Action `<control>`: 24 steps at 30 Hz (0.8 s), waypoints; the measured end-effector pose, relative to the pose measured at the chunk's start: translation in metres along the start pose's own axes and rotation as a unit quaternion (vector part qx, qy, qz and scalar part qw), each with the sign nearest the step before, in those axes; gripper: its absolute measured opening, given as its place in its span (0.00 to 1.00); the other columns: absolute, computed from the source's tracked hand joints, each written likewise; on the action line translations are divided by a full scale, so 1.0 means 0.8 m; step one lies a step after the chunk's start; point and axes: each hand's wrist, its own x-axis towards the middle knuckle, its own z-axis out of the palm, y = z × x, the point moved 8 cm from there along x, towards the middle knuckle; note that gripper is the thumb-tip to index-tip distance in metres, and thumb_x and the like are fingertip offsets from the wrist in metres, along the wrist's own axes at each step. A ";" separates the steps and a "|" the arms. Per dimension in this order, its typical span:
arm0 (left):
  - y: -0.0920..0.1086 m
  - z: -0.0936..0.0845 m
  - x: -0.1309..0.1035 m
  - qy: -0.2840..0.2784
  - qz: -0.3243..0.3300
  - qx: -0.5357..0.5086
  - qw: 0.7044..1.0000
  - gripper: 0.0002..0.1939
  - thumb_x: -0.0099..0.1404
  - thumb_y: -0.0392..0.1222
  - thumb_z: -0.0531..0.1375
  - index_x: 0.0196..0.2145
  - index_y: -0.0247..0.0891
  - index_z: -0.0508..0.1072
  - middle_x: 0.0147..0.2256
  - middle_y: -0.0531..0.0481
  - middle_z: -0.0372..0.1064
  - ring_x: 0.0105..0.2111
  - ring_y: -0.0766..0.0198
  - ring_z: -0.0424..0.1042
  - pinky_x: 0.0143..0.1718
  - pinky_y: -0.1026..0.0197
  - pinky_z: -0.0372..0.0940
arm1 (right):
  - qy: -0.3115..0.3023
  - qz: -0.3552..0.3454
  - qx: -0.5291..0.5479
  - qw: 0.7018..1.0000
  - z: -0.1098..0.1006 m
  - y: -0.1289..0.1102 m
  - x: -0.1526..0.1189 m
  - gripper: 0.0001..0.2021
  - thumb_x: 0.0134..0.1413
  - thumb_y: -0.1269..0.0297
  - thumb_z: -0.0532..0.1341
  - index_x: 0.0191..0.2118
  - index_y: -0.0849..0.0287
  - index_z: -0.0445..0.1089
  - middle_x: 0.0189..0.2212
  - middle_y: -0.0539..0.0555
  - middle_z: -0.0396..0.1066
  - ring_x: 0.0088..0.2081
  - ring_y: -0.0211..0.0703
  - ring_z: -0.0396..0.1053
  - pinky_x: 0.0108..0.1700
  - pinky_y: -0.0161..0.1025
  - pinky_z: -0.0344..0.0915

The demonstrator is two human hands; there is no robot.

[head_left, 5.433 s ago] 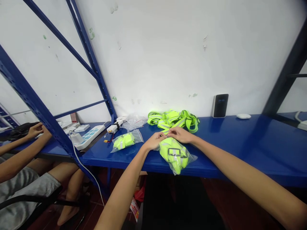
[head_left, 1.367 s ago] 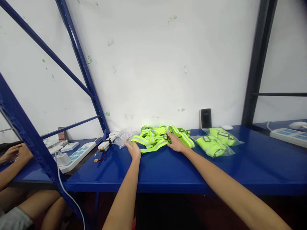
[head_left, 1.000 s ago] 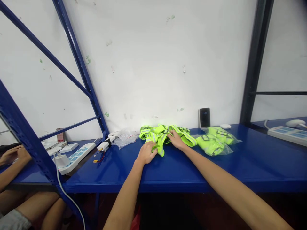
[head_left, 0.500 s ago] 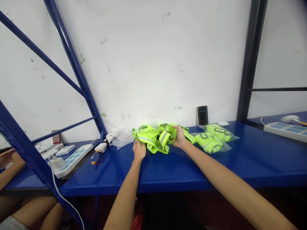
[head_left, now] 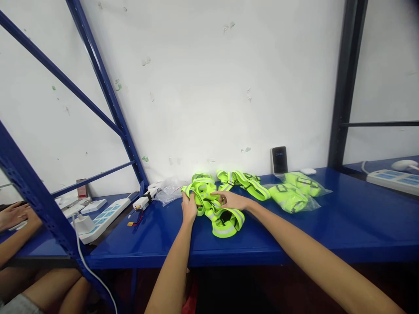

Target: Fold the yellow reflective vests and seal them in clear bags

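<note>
A neon yellow-green reflective strap harness (head_left: pixel 228 230) with silver stripes lies in a loose tangle on the blue table. My left hand (head_left: pixel 190 208) is closed around its left end. From the right, my right hand (head_left: pixel 233 200) reaches over the middle of the tangle, its fingers curled on a strap and partly hidden. One loop of the harness hangs toward the table's front edge, with a dark part inside it. Behind my right hand, more straps of the same kind (head_left: pixel 252 185) with black buckles lie near the wall; whether they join the tangle I cannot tell.
Two clear bags of folded green straps (head_left: pixel 290 199) lie to the right, before a phone (head_left: pixel 279 160) leaning on the wall. Left are a crumpled plastic bag (head_left: pixel 170 192), a white device with wires (head_left: pixel 141 202), a power strip (head_left: pixel 109 216) and a blue frame post. Another person's hands (head_left: pixel 18 218) appear far left.
My right hand has moved left and toward me, over the tangle. A loop of straps now extends closer to the front edge, and the straps behind are more exposed. My left hand keeps its grip.
</note>
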 end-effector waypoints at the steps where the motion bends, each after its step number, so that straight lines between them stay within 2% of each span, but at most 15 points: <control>1: 0.000 -0.001 -0.001 -0.004 -0.014 0.001 1.000 0.17 0.68 0.50 0.48 0.48 0.42 0.68 0.40 0.46 0.76 0.43 0.52 0.75 0.45 0.54 0.66 | 0.000 -0.021 -0.036 0.999 0.001 -0.006 0.000 0.32 0.43 0.68 0.67 0.58 0.59 0.67 0.32 0.51 0.71 0.30 0.39 0.66 0.36 0.37 0.65; 4: 0.001 -0.012 -0.005 0.028 -0.058 -0.002 0.998 0.14 0.66 0.49 0.49 0.40 0.41 0.71 0.39 0.43 0.75 0.44 0.50 0.73 0.46 0.53 0.65 | 0.000 -0.045 -0.118 0.992 0.002 -0.014 -0.002 0.31 0.43 0.64 0.69 0.57 0.58 0.69 0.41 0.57 0.69 0.40 0.45 0.67 0.46 0.42 0.64; 8: 0.012 -0.032 -0.009 0.120 -0.039 -0.009 0.992 0.13 0.63 0.46 0.53 0.43 0.39 0.67 0.41 0.43 0.72 0.45 0.52 0.71 0.47 0.53 0.64 | 0.011 -0.028 -0.161 0.986 -0.001 -0.005 -0.004 0.29 0.47 0.62 0.66 0.58 0.56 0.68 0.45 0.58 0.70 0.45 0.51 0.68 0.51 0.45 0.62; 10: 0.014 -0.042 -0.013 0.161 -0.037 0.001 0.986 0.12 0.64 0.46 0.51 0.39 0.38 0.68 0.39 0.43 0.70 0.44 0.52 0.70 0.47 0.52 0.64 | 0.040 -0.009 -0.170 0.985 -0.007 0.003 -0.003 0.29 0.49 0.65 0.64 0.59 0.57 0.66 0.46 0.59 0.72 0.45 0.52 0.69 0.51 0.46 0.62; 13: 0.014 -0.057 -0.020 0.224 -0.061 0.026 0.972 0.15 0.66 0.47 0.48 0.28 0.40 0.68 0.35 0.43 0.68 0.40 0.53 0.70 0.46 0.52 0.63 | 0.124 0.001 -0.179 0.976 -0.021 0.010 -0.002 0.28 0.51 0.66 0.62 0.60 0.59 0.64 0.51 0.61 0.70 0.50 0.54 0.67 0.54 0.47 0.60; 16: 0.022 -0.066 -0.025 0.260 -0.035 0.033 0.964 0.13 0.65 0.45 0.49 0.29 0.40 0.68 0.35 0.44 0.66 0.39 0.54 0.68 0.47 0.52 0.63 | 0.266 0.005 -0.183 0.946 -0.046 0.008 -0.008 0.21 0.56 0.63 0.59 0.56 0.58 0.67 0.49 0.61 0.69 0.51 0.53 0.66 0.55 0.48 0.59; 18: 0.039 -0.061 -0.025 0.238 0.044 0.029 0.970 0.11 0.65 0.44 0.50 0.36 0.38 0.69 0.38 0.43 0.66 0.42 0.54 0.67 0.48 0.52 0.62 | 0.362 0.015 -0.173 0.916 -0.063 0.008 -0.017 0.19 0.58 0.62 0.56 0.54 0.58 0.68 0.46 0.61 0.70 0.48 0.53 0.67 0.54 0.49 0.60; 20: 0.062 -0.049 -0.030 0.181 0.139 0.032 0.973 0.14 0.65 0.45 0.50 0.44 0.37 0.68 0.42 0.41 0.66 0.46 0.53 0.66 0.50 0.52 0.61 | 0.420 0.018 -0.146 0.895 -0.073 0.008 -0.025 0.18 0.58 0.62 0.54 0.53 0.59 0.68 0.47 0.61 0.70 0.48 0.53 0.67 0.54 0.50 0.60; 22: 0.088 -0.031 -0.041 0.102 0.224 0.061 0.967 0.19 0.65 0.47 0.50 0.50 0.36 0.67 0.48 0.38 0.65 0.51 0.51 0.64 0.54 0.50 0.59 | 0.444 0.015 -0.111 0.889 -0.076 0.008 -0.029 0.19 0.58 0.62 0.54 0.53 0.60 0.67 0.49 0.62 0.70 0.50 0.55 0.66 0.56 0.51 0.59; 24: 0.116 -0.007 -0.058 0.009 0.301 0.107 0.948 0.25 0.63 0.49 0.53 0.56 0.38 0.65 0.56 0.38 0.61 0.57 0.48 0.60 0.59 0.47 0.54 | 0.457 0.005 -0.085 0.885 -0.078 0.006 -0.033 0.19 0.57 0.62 0.54 0.53 0.60 0.66 0.51 0.62 0.70 0.52 0.55 0.65 0.57 0.52 0.57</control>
